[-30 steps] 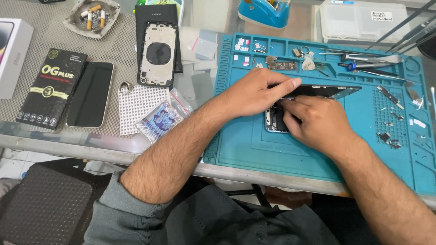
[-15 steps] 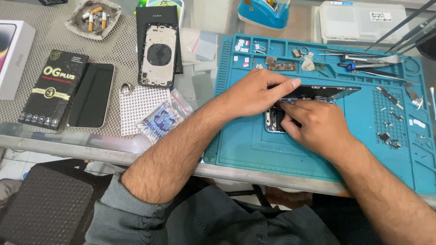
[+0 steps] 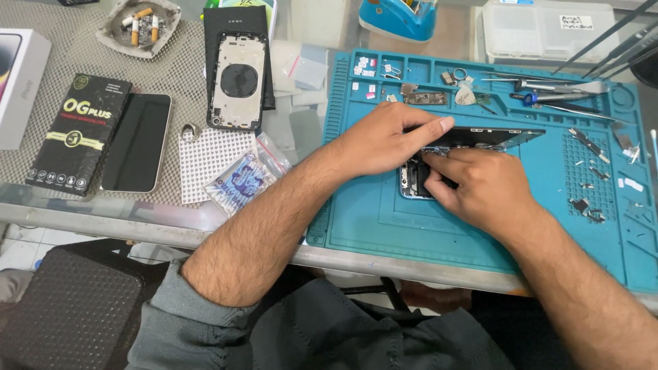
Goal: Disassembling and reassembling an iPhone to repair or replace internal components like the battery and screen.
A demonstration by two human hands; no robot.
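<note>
Now | left hand [image 3: 384, 140] fingers flat on opened phone [image 3: 417, 179] | right hand [image 3: 483, 188] fingers pinching inside it | mat [image 3: 384, 226] edge near

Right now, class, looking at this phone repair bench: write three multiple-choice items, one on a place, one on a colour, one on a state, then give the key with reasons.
1. Where does the opened phone lie?
A. on the blue work mat
B. on the white box
C. in the ashtray

2. What colour is the tape dispenser?
A. red
B. blue
C. green

3. How does the phone's screen panel stand?
A. fully closed
B. removed to the floor
C. lifted open at the far side

Key: 1 A, both hands, left hand and right hand, work it on the mat. 2 B, its body is blue. 3 C, the dark panel is raised beyond the fingers.
</note>
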